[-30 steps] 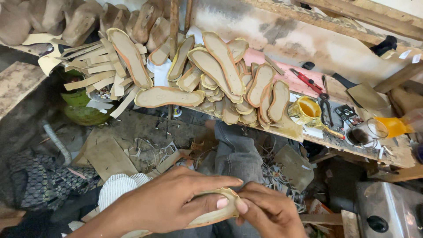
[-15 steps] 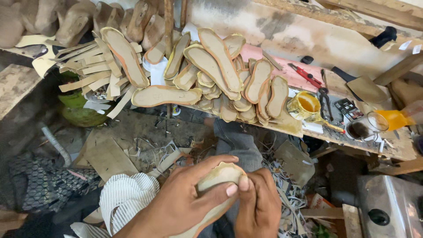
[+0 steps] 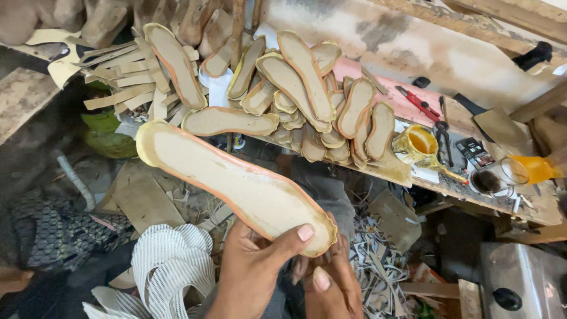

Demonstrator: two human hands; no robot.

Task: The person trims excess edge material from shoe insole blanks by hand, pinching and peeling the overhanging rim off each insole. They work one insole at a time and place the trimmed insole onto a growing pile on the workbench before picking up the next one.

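Note:
I hold a long cream shoe sole (image 3: 230, 180) with an orange rim, its flat face turned up toward me, pointing up and left. My left hand (image 3: 254, 269) grips its near end, thumb pressed across the top face. My right hand (image 3: 328, 283) supports the same end from below, only its thumb and knuckles showing. Behind the sole, a heap of similar soles (image 3: 295, 88) lies on a wooden bench (image 3: 449, 183).
On the bench stand a yellow glue pot (image 3: 419, 145), red pliers (image 3: 419, 103), dark scissors (image 3: 443, 139), a round tin (image 3: 490, 177) and an orange cup (image 3: 537, 168). Leather scraps (image 3: 378, 260) cover the floor. White mesh cloth (image 3: 171, 266) lies at lower left.
The sole was held low and edge-on between both hands; it has now been raised and turned so its flat face points up, tip toward the upper left.

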